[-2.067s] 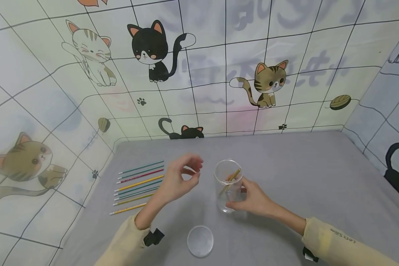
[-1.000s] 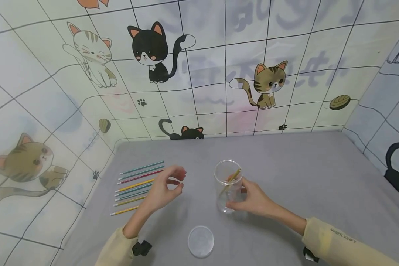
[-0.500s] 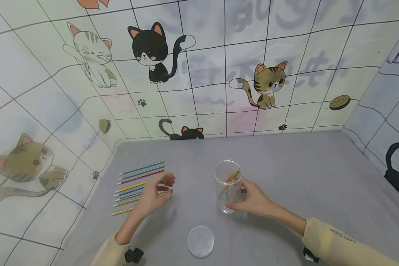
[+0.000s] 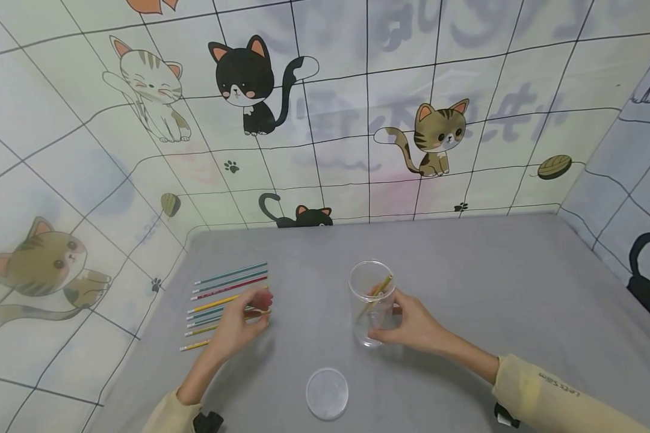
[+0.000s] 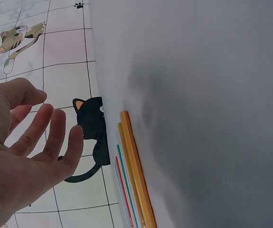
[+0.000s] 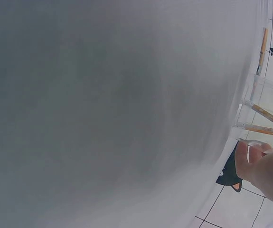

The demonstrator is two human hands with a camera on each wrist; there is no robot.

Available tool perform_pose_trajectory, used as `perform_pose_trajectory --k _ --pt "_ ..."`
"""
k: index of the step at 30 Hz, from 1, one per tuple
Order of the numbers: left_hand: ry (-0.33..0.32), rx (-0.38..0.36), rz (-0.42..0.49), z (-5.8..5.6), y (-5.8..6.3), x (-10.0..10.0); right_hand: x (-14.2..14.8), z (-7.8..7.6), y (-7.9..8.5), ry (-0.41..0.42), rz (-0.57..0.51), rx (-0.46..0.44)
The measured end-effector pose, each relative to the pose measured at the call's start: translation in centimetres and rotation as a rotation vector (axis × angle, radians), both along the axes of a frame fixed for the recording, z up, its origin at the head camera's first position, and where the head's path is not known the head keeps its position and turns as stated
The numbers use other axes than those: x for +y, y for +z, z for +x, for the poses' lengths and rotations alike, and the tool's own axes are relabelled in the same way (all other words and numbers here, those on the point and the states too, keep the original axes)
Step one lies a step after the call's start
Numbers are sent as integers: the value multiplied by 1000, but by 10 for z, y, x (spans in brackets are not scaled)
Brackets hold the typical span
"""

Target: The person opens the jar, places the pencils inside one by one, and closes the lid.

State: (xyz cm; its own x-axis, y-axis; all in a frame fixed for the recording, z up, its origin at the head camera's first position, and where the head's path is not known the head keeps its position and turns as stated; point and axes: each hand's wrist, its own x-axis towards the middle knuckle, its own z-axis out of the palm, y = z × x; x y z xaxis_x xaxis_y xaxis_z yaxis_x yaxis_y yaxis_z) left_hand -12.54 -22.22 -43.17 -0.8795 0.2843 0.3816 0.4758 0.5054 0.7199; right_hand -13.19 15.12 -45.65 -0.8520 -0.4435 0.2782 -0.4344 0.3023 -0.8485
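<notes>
My right hand (image 4: 416, 323) grips the lower side of a clear glass jar (image 4: 360, 304) standing on the table. A couple of yellow pencils (image 4: 380, 288) lean inside it; the right wrist view shows these pencils (image 6: 268, 116) through the jar wall. Over the right ends of a row of pencils (image 4: 224, 300) is my left hand (image 4: 237, 328), fingers loosely bent, thumb apart from them. Nothing is between its fingers in the left wrist view, where the row's yellow pencils (image 5: 135, 166) lie beside the hand (image 5: 27, 147). The row has teal, red and yellow pencils, partly hidden by the hand.
A round, clear lid-like disc (image 4: 327, 394) lies on the grey table cloth (image 4: 476, 270), in front of the jar. White cloth walls (image 4: 346, 120) printed with cats rise behind the table and at both sides.
My left hand has moved left and lower, away from the jar and over the pencil row. My right hand and the jar have stayed in place.
</notes>
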Motion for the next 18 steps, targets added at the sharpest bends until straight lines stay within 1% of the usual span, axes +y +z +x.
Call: perform_pose_trajectory --k 6,12,14,18 --pt "-1 26 -14 0 -6 -9 1 0 0 -2 0 4" --pt "25 77 -44 0 -11 -15 1 1 1 -4 10 -3" --pt "33 77 -43 1 -12 -16 0 1 2 -5 13 -6" --pt "49 39 -32 2 -13 -18 0 1 1 -8 17 -9"
